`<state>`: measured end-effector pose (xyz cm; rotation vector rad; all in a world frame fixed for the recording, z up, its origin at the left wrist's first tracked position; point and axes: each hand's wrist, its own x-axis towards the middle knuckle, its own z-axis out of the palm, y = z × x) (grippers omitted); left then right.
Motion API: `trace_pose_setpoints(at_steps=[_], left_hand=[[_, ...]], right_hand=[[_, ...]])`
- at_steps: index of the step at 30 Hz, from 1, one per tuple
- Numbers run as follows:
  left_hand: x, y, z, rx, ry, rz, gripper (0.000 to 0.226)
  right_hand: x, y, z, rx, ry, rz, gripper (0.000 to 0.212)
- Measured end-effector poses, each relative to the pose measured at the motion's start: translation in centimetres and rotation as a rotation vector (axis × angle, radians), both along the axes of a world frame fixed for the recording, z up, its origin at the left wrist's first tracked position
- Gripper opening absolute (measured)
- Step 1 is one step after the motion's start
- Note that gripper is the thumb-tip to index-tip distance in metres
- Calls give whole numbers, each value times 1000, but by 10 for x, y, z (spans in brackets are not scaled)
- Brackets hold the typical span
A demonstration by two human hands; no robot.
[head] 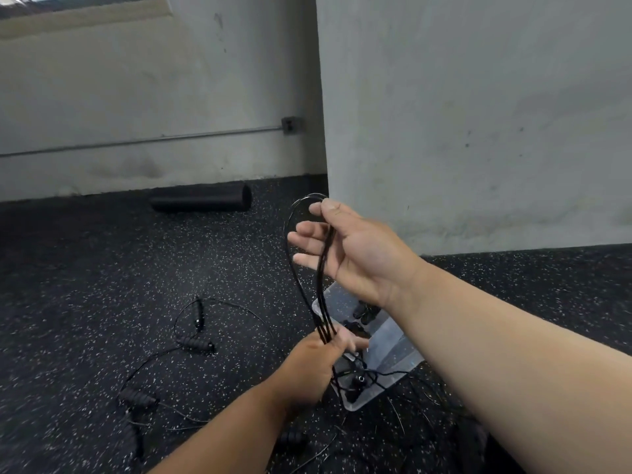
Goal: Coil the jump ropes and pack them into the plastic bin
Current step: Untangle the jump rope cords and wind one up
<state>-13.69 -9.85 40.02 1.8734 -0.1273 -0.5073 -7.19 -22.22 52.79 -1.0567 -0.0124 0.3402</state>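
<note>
- The right hand (355, 248) was raised in front of the grey concrete wall (478, 114); its thumb and first finger pinched the top of a thin black jump rope folded into long loops (323, 278), while the other fingers were spread and almost straight.
- The left hand (314, 364) was lower, with its fingers curled tightly round the bottom of the same loops, so the strands ran nearly upright between the two hands.
- One loop (290, 241) bulged out to the left side of the bundle.
- Under the hands, a clear plastic bin of rectangular shape (393, 343) stood on the black rubber floor with white speckles (102, 268).
- Inside the bin lay some black rope pieces and dark handles (359, 381); how many ropes were there, I could not tell.
- Left of the bin, loose thin black ropes with ribbed black handles (196, 343) were lying uncoiled on the floor, well apart from the bin.
- More black handles (138, 398) lay nearer to the bottom left corner of the view.
- A black foam roller of cylinder shape (201, 198) lay on the floor just beside the far wall.
- A grey metal outlet box with a thin conduit pipe (291, 125) was fixed on that wall.
</note>
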Motion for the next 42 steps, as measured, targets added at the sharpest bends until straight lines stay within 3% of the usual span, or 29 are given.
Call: trace_pose_setpoints(at_steps=[4,7,9,12,14,15,16,17,19,23,28,33,37,39,42], left_hand=[[2,17,-2,6,-58,188,62],[9,33,10,-37,-123,301,62],[13,43,20,-121,-155,349,54],[15,59,30,-269,-206,437,44],[16,70,38,-304,-227,518,42],[17,75,41,-305,-242,554,42],[18,81,44,-309,-252,586,42],[19,87,45,-316,-252,617,42],[23,97,46,-334,-238,689,39],[30,122,34,-254,-219,806,37],[34,151,12,-110,-37,852,37],[27,145,12,-79,15,831,37],[23,145,7,-86,60,791,41],[22,145,3,-133,123,764,43],[23,145,-8,-51,217,694,41]], right_hand=[[15,-18,-18,-289,-53,-52,25],[20,-29,-42,-491,4,-13,26],[16,-36,-63,-669,-22,157,28],[-7,-33,-86,-1028,-177,675,50],[-23,-21,-104,-1104,-154,896,40],[-30,-14,-113,-1140,-181,942,25],[-35,-7,-121,-1177,-230,938,11],[-38,-3,-126,-1194,-264,908,14],[-39,4,-130,-1137,-254,810,26],[-41,18,-99,-908,-217,565,27],[-52,43,-47,-612,-249,432,28],[-65,74,-35,-82,152,309,29],[-64,78,-41,-61,168,316,29],[-57,71,-44,-126,163,302,28],[-46,60,-49,-251,128,271,28]])
